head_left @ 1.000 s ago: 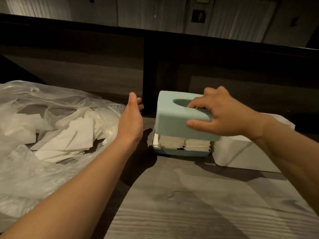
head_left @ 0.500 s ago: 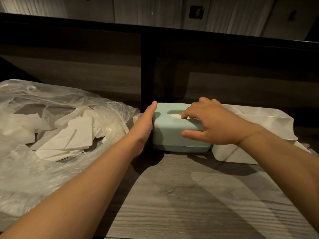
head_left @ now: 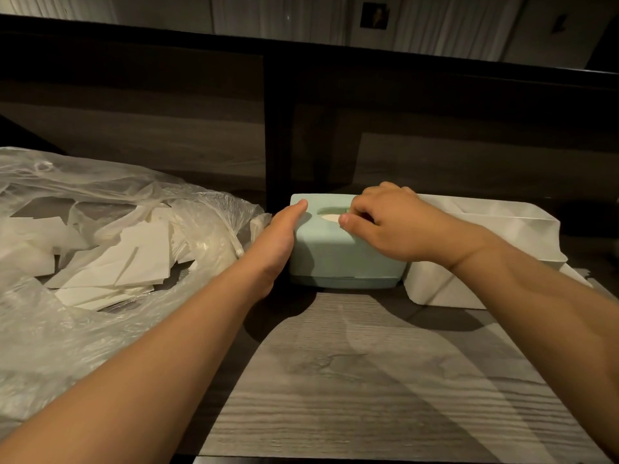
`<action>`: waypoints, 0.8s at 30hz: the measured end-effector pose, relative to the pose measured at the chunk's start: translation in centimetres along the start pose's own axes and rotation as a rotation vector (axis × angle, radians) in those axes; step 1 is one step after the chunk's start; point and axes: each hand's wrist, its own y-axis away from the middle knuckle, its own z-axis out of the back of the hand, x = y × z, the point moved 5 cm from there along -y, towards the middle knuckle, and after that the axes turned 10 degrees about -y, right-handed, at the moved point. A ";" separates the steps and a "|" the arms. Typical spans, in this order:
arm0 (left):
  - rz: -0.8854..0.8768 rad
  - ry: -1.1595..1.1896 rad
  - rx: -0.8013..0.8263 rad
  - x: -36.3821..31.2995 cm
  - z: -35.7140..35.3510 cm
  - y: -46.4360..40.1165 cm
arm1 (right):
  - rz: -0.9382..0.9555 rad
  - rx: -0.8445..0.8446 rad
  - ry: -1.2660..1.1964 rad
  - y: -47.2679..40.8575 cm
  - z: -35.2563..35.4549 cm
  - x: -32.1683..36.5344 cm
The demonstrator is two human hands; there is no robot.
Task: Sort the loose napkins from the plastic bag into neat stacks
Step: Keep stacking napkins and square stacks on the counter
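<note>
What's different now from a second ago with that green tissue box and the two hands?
The green cover has come down onto its base, hiding the stacked napkins that showed beneath it. The right hand shifted from gripping the cover to reaching its fingertips at the top slot. The left hand moved in and now rests flat against the cover's left side. The plastic bag of loose napkins and the white box stayed put.

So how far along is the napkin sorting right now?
Done: the green dispenser is closed, a napkin showing in its slot. In hand: left hand steadies its side, right hand rests on the lid. Left: many loose napkins remain in the plastic bag.
</note>
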 end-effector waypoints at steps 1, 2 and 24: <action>0.003 0.001 -0.003 -0.1 0.0 0.1 | -0.018 0.003 0.014 -0.3 -0.3 0.2; 0.006 0.007 -0.007 -0.1 0.0 0.1 | -0.032 0.000 0.026 -0.5 -0.6 0.3; 0.009 0.016 0.040 -0.4 -0.1 1.1 | -0.117 -0.197 -0.006 -0.7 -1.0 0.2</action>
